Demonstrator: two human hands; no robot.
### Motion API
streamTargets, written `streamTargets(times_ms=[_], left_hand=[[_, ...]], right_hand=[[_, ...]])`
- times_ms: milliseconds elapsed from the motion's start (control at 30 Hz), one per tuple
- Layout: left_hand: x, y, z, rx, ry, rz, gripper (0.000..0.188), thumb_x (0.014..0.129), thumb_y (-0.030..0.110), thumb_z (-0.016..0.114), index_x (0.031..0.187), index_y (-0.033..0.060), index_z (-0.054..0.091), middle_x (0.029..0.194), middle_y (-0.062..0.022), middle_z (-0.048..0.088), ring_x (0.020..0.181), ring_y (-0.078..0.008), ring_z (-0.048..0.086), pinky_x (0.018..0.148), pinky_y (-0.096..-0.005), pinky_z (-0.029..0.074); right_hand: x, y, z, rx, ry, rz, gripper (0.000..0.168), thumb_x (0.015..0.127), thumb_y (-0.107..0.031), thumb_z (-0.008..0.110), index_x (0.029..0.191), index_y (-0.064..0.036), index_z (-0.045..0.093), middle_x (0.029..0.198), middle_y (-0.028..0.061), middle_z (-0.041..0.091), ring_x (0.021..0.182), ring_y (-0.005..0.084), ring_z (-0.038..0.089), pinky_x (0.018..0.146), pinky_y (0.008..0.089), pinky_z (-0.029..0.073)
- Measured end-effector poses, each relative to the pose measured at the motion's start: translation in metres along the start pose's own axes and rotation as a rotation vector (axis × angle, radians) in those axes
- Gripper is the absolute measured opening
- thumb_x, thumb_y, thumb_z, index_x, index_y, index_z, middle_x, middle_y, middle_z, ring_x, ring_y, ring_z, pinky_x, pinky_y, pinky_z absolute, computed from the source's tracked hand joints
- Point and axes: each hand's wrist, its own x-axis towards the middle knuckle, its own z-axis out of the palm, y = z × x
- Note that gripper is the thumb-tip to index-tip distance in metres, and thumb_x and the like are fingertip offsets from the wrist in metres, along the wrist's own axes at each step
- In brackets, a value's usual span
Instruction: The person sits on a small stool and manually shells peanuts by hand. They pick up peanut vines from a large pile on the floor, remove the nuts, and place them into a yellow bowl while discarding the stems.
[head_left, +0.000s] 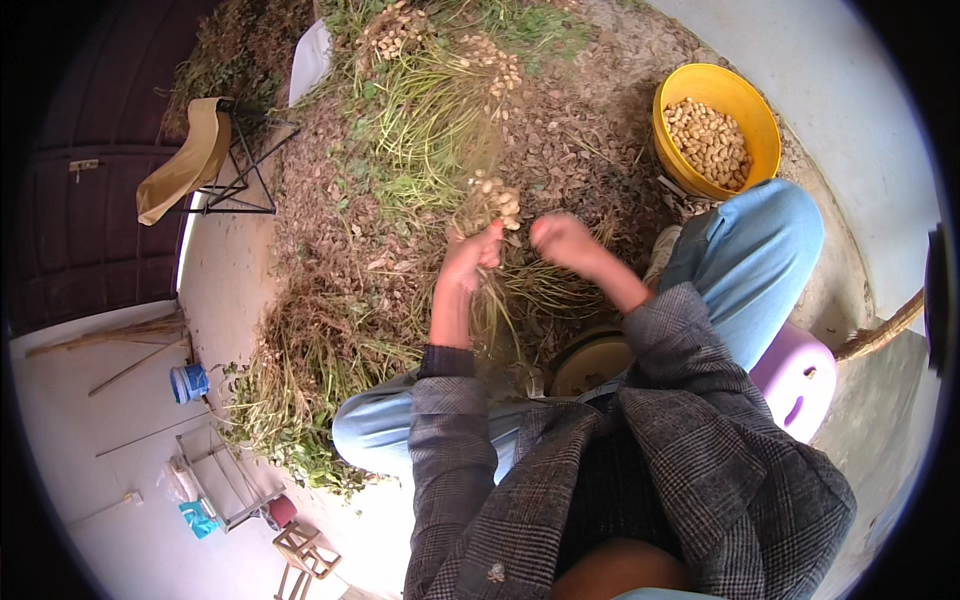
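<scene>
Near the middle of the head view, my left hand (474, 259) is closed around the stems of a peanut plant. Its cluster of peanut pods (495, 201) sticks up beyond my thumb. To the right of that cluster is my right hand (562, 240), blurred, with its fingers curled; whether it holds a pod does not show. At the upper right stands a yellow bucket (763, 127), partly filled with loose peanuts (706, 142). More pulled peanut plants (431, 112) lie beyond my hands, their pods (491, 64) towards the top.
Dry leaves and stripped stems (330, 330) cover the floor to the left and below. Around me are a purple plastic stool (799, 375), a round container (592, 364) between my legs, a folding chair (191, 161), a blue bucket (189, 383), a metal rack (225, 480) and a wooden stool (306, 549).
</scene>
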Motion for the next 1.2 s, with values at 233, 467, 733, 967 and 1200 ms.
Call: streamTargets(times_ms=[233, 467, 733, 967, 1200], left_hand=[[-0.006, 0.005, 0.002, 0.055, -0.037, -0.099, 0.028, 0.083, 0.023, 0.071, 0.082, -0.0016, 0.057, 0.050, 0.0038, 0.037, 0.044, -0.0083, 0.033, 0.047, -0.0250, 0.027], [-0.010, 0.006, 0.030, -0.024, -0.124, -0.067, 0.052, 0.088, 0.049, 0.058, 0.110, 0.0019, 0.051, 0.064, -0.0017, 0.052, 0.051, -0.0094, 0.046, 0.046, -0.0210, 0.035], [-0.005, 0.025, 0.041, 0.280, 0.005, 0.037, 0.045, 0.079, 0.025, 0.071, 0.110, -0.0044, 0.057, 0.091, -0.0123, 0.067, 0.081, -0.0195, 0.065, 0.077, -0.0316, 0.050], [-0.010, 0.032, 0.059, 0.431, 0.073, 0.025, 0.027, 0.082, 0.023, 0.069, 0.095, 0.0013, 0.062, 0.082, -0.0061, 0.065, 0.077, -0.0152, 0.060, 0.074, -0.0286, 0.046], [0.014, -0.013, 0.035, 0.506, 0.168, 0.215, 0.036, 0.086, 0.035, 0.067, 0.072, 0.0023, 0.065, 0.059, 0.0015, 0.053, 0.052, -0.0071, 0.046, 0.048, -0.0242, 0.036]], right_hand=[[0.010, -0.031, -0.017, 0.582, -0.063, 0.166, 0.021, 0.094, -0.022, 0.055, 0.104, -0.004, 0.053, 0.083, 0.0023, 0.053, 0.068, 0.0080, 0.047, 0.054, 0.0220, 0.039], [0.010, -0.036, -0.007, 0.375, 0.122, 0.078, 0.032, 0.092, -0.034, 0.059, 0.100, -0.003, 0.056, 0.074, 0.0026, 0.057, 0.065, 0.0076, 0.052, 0.056, 0.0231, 0.042], [0.009, -0.039, -0.008, 0.227, 0.236, -0.023, 0.015, 0.091, -0.016, 0.059, 0.094, -0.001, 0.058, 0.077, 0.0037, 0.061, 0.066, 0.0074, 0.053, 0.057, 0.0243, 0.043], [0.004, -0.049, -0.021, 0.763, 0.090, 0.173, 0.014, 0.089, -0.008, 0.061, 0.099, 0.000, 0.059, 0.076, 0.0047, 0.062, 0.066, 0.0091, 0.057, 0.055, 0.0209, 0.043], [0.013, -0.025, -0.015, 0.454, 0.135, 0.026, 0.011, 0.085, -0.003, 0.065, 0.094, 0.002, 0.062, 0.078, 0.0068, 0.064, 0.063, 0.0086, 0.056, 0.052, 0.0200, 0.043]])
